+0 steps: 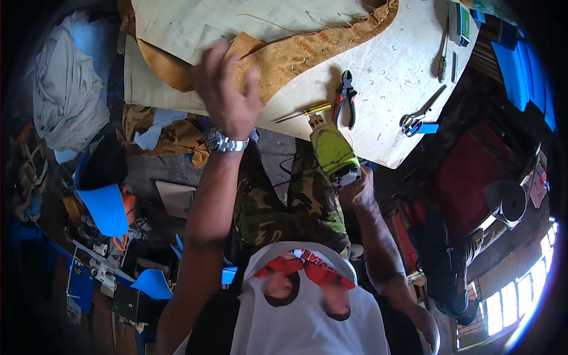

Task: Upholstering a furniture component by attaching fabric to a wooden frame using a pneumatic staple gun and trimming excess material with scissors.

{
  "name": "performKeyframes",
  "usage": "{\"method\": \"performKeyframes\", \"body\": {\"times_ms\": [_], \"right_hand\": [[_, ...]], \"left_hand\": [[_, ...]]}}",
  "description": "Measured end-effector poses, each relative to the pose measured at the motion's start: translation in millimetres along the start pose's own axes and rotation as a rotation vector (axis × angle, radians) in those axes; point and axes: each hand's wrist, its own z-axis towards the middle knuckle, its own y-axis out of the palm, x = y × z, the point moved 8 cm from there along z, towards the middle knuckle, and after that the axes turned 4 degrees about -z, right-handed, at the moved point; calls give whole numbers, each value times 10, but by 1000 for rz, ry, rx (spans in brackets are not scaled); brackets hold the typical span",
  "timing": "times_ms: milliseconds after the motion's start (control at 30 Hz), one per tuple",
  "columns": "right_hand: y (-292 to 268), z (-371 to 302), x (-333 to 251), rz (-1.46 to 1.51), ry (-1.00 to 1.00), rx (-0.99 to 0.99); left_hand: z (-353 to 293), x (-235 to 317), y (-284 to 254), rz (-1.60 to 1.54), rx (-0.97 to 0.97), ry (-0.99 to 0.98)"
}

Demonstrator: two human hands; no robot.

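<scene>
My left hand (pixel 228 94), a metal watch (pixel 223 141) on its wrist, is over the brown fabric (pixel 290 62) with fingers apart and slightly blurred. Whether it touches the cloth I cannot tell. The fabric is a curved strip along a pale wooden panel (pixel 207 29), with staples stuck in it. My right hand (pixel 358 189) is closed around the back end of a lime-green staple gun (pixel 334 147), whose nose reaches the board's near edge. Close to that nose lie a yellow-handled screwdriver (pixel 316 109) and cutting pliers (pixel 345 97) with dark and orange handles.
Loose staples dot the pale board (pixel 402 71). Scissors (pixel 421 113) lie by its right edge, beside a blue piece. A small box (pixel 460 23) stands at the far right. Grey cloth (pixel 68 89) hangs at left, above blue curved panels (pixel 103 201). Brown scraps (pixel 177 139) lie below the board.
</scene>
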Motion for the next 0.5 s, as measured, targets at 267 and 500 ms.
{"method": "performKeyframes", "body": {"times_ms": [267,500], "right_hand": [[-73,395,260,80,-53,38],[-82,674,133,45,-92,-33]], "left_hand": [[-51,-86,967,140,-558,74],[-26,-345,1068,-7,-486,288]]}}
